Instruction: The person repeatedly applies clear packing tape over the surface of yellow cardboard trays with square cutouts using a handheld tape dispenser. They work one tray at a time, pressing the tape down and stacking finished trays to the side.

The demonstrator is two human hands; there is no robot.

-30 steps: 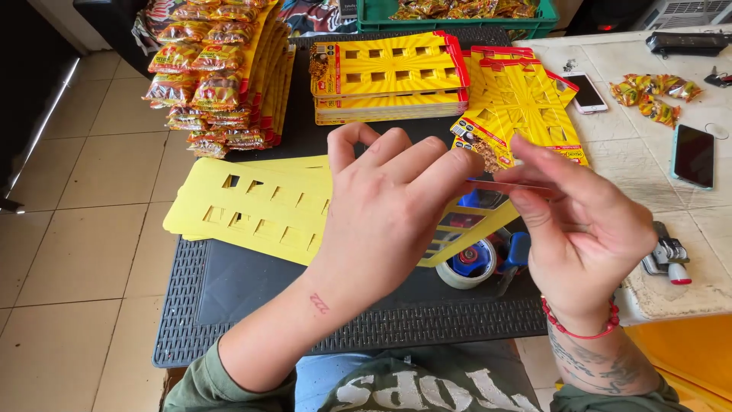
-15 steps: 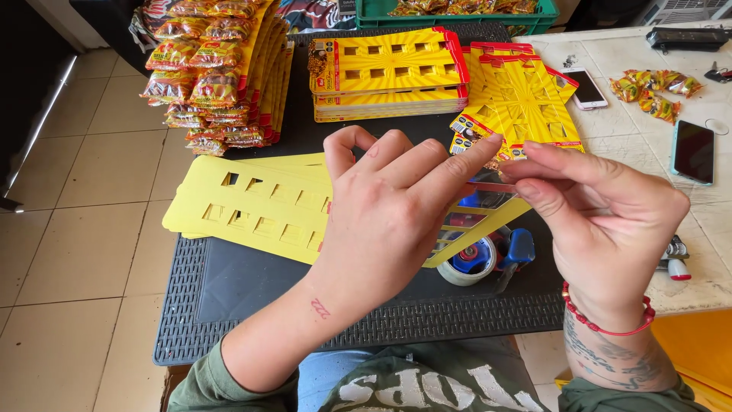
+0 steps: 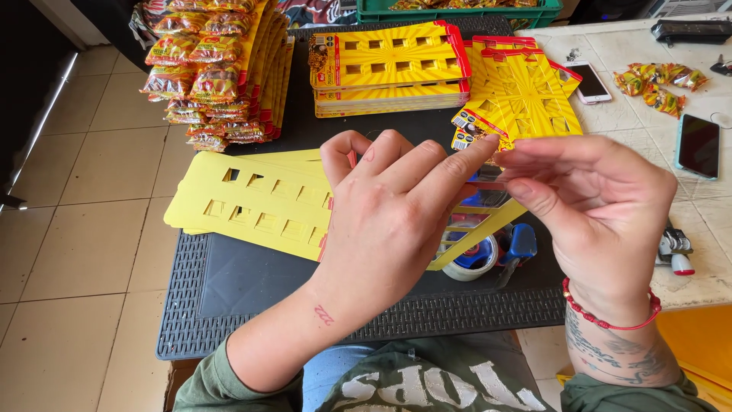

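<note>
Both hands pinch over the yellow punched card (image 3: 252, 202); right hand (image 3: 602, 214) has drifted lower since a second ago.
Left hand (image 3: 389, 221) and right fingertips (image 3: 518, 164) meet above the tape dispenser (image 3: 488, 252), apparently grasping a clear tape strip; contents uncertain; card unmoved.

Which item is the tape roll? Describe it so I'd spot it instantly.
Start at the dark ribbed mat under both hands. Below the yellow cut-out card, beside the right hand, sits the tape roll: the only round, clear ring, next to a blue dispenser.
</note>
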